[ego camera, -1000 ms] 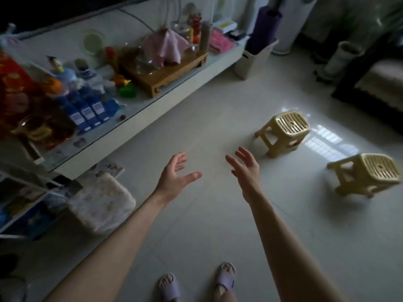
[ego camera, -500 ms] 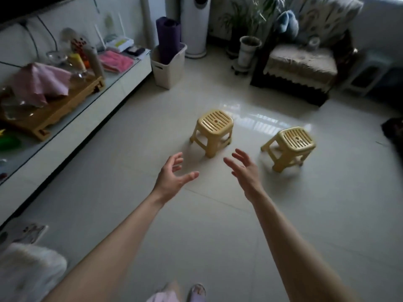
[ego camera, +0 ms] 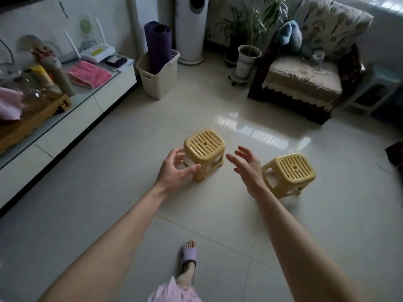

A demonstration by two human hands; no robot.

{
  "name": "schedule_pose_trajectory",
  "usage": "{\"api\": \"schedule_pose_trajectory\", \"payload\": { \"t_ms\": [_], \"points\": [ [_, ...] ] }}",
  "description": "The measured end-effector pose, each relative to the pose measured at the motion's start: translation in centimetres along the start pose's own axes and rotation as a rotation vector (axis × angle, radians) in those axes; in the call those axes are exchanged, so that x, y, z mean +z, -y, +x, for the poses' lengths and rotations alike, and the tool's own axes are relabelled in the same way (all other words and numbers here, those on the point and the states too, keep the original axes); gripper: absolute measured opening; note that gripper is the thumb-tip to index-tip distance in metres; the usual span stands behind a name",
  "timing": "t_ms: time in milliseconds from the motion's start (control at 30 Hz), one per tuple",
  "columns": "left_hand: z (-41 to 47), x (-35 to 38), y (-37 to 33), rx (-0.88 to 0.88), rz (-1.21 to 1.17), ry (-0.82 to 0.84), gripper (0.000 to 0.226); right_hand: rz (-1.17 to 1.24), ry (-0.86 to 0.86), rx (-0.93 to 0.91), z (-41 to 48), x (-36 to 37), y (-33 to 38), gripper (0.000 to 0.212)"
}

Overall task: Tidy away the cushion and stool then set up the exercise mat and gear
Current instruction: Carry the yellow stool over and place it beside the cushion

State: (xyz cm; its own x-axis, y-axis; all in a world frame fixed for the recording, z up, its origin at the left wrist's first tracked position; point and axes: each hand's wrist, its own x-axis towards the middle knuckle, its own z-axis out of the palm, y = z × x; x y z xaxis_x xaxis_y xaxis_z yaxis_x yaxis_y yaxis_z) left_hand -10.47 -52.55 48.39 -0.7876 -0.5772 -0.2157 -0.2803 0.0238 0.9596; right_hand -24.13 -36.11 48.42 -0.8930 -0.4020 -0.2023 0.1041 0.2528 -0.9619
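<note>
Two small yellow plastic stools stand on the tiled floor: the left stool (ego camera: 205, 147) in the middle and the right stool (ego camera: 291, 171) a little nearer. My left hand (ego camera: 174, 171) is open just left of the left stool, fingers curled toward its leg. My right hand (ego camera: 247, 168) is open between the two stools, holding nothing. A rolled purple exercise mat (ego camera: 158, 45) stands upright in a cream bin (ego camera: 160, 80) at the back by the wall.
A low white TV cabinet (ego camera: 72, 125) with a wooden tray, pink cloths and a router runs along the left. An armchair (ego camera: 305, 83) with a blue plush toy, a potted plant (ego camera: 247, 59) and a tall white fan (ego camera: 192, 29) line the back. My slippered foot (ego camera: 188, 257) is below.
The view swung right from the cabinet toward the stools and I came closer. Both hands have reached forward and now flank the left stool.
</note>
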Motion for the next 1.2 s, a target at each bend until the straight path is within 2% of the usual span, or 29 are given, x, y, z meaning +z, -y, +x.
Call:
{"api": "schedule_pose_trajectory", "payload": {
  "t_ms": [67, 100, 167, 500, 733, 867, 1000, 1200],
  "points": [
    [2.3, 0.5, -0.9, -0.015, -0.015, -0.006, 0.066, -0.014, 0.014, 0.007, 2.9, -0.1, 1.0, 0.06],
    [6.4, 1.1, -1.8, -0.035, -0.028, -0.03, 0.067, -0.01, 0.022, 0.029, 7.5, 0.0, 2.0, 0.062],
    [7.8, 1.3, -2.1, -0.045, -0.045, -0.029, 0.069, -0.018, 0.045, 0.025, 9.2, 0.2, 2.3, 0.063],
    [22.5, 4.9, -3.2, -0.135, -0.082, -0.136, 0.074, -0.083, 0.185, 0.092, 26.5, 0.5, 3.4, 0.058],
    [31.9, 9.7, -2.5, -0.225, -0.109, -0.296, 0.075, -0.134, 0.373, 0.154, 39.7, -0.4, 2.3, 0.058],
    [36.3, 13.4, -2.1, -0.303, -0.168, -0.443, 0.077, -0.213, 0.513, 0.159, 47.2, -1.2, 2.2, 0.059],
    [38.9, 16.5, -1.4, -0.36, -0.224, -0.555, 0.074, -0.274, 0.617, 0.159, 51.9, -1.6, 1.1, 0.06],
    [42.4, 18.5, 0.8, -0.41, -0.253, -0.626, 0.071, -0.331, 0.696, 0.205, 56.8, -1.0, -2.3, 0.06]
  ]
}}
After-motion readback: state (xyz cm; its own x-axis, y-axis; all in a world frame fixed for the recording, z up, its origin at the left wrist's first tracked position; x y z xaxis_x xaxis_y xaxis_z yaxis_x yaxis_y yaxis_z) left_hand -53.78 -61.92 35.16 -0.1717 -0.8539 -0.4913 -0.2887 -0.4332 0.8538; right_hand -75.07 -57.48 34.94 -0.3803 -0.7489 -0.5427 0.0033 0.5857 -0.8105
